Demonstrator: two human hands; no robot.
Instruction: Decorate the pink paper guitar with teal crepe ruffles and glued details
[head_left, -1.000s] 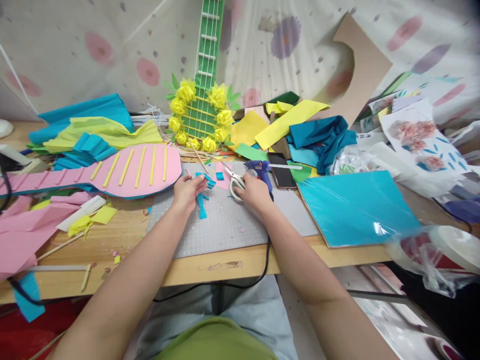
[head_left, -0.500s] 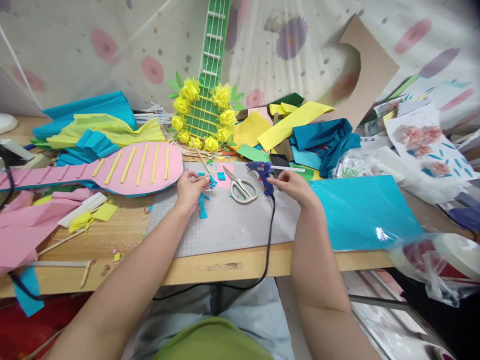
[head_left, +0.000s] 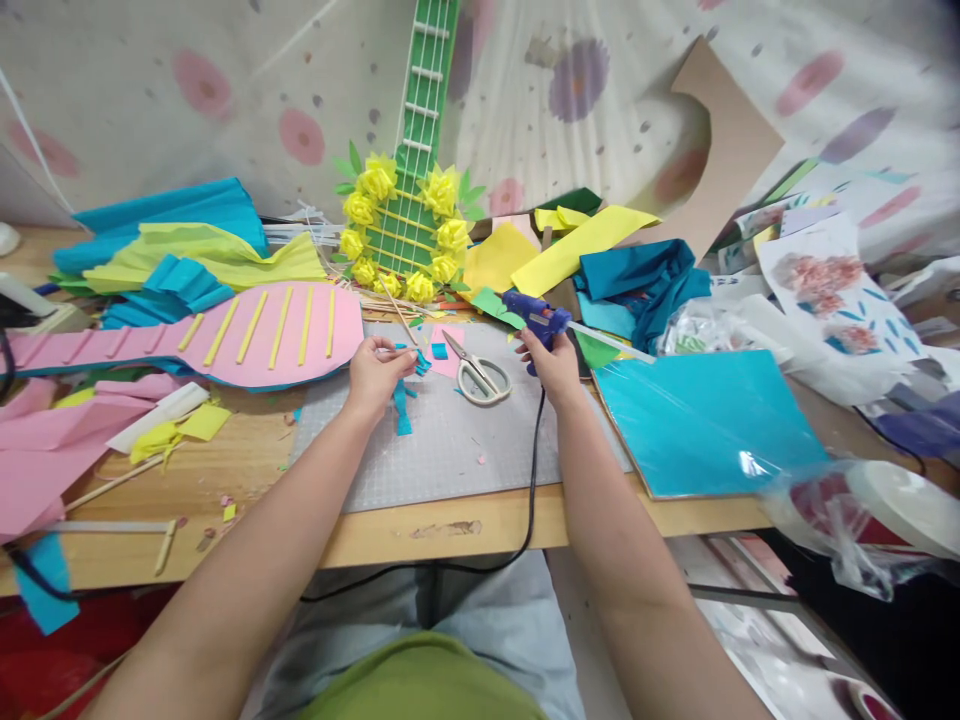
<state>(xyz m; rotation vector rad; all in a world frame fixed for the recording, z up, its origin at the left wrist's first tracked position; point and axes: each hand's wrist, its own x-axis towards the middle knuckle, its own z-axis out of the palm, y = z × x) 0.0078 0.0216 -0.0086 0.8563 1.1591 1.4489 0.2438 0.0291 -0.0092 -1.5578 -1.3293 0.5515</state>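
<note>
My right hand [head_left: 553,365] is wrapped round the handle of a blue hot glue gun [head_left: 536,318], lifted a little above the work surface. A clear glue stick [head_left: 611,342] sticks out of its back, and its black cord hangs toward the table's front edge. My left hand [head_left: 379,375] is closed in a pinch on a small blue paper piece [head_left: 422,365] over the grey cutting mat [head_left: 450,460]. Below those fingers hangs or lies a blue paper strip [head_left: 403,408]; I cannot tell which. Between the hands lie scissors [head_left: 484,382] and a pink paper piece [head_left: 448,345].
A pink paper guitar shape [head_left: 277,335] with yellow strips lies at left. Behind stands a green guitar [head_left: 409,235] ringed with yellow paper flowers. A blue sheet [head_left: 712,420] lies at right; coloured paper [head_left: 637,280] is heaped behind it.
My right hand has closed round the glue gun and raised it slightly, turning it so the glue stick slants down to the right. My left hand stays nearly still.
</note>
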